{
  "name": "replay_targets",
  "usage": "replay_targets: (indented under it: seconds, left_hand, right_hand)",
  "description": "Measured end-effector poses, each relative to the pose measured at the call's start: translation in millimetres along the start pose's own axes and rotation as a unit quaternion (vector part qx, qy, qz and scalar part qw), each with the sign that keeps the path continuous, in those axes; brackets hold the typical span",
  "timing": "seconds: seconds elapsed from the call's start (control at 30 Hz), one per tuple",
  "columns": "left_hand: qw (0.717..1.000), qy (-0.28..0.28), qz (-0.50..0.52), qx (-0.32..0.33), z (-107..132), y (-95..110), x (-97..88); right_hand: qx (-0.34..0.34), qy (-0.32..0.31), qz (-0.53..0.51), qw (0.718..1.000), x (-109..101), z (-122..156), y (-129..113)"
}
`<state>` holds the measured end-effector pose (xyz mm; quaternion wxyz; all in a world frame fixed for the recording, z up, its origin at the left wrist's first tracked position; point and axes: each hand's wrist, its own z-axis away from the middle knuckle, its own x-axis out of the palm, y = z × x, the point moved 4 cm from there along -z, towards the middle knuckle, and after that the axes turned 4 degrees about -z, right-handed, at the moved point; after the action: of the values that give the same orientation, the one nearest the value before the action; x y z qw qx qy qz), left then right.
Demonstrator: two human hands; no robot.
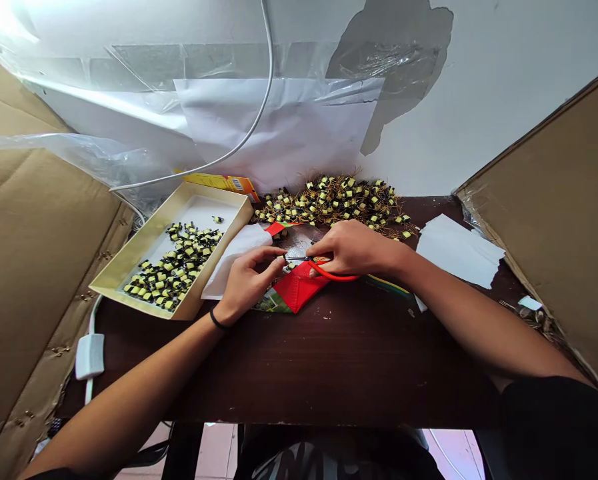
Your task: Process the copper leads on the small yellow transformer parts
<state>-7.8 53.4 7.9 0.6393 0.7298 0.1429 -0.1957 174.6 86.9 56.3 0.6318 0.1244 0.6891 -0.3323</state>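
My right hand (pixel 351 248) is closed round small scissors with red handles (pixel 329 272), whose blades point left. My left hand (pixel 249 277) pinches a small part at the blade tips (pixel 287 260), too small to name for sure. Both hands hover over a red printed sheet (pixel 299 290) on the dark table (pixel 329 360). Behind them lies a heap of small yellow-and-black wound coils with thin wires (pixel 339 197). To the left, a shallow cream box (pixel 143 250) contains several similar coils (pixel 176 267).
Cardboard panels stand at the left (pixel 33 267) and right (pixel 563 220). White paper pieces (pixel 456 250) lie right of the heap. A white cable (pixel 259 113) hangs by the wall, and an inline switch (pixel 89 355) sits off the table's left edge. An orange packet (pixel 226 182) lies behind the box.
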Motion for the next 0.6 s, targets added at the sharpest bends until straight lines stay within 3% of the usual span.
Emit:
replay_targets:
  seconds: [0.6]
  left_hand:
    - [1.000,0.000,-0.015,0.014,-0.2,-2.1,-0.2]
  right_hand:
    - [-0.012,0.007,-0.017,1.000,-0.3,-0.4,-0.2]
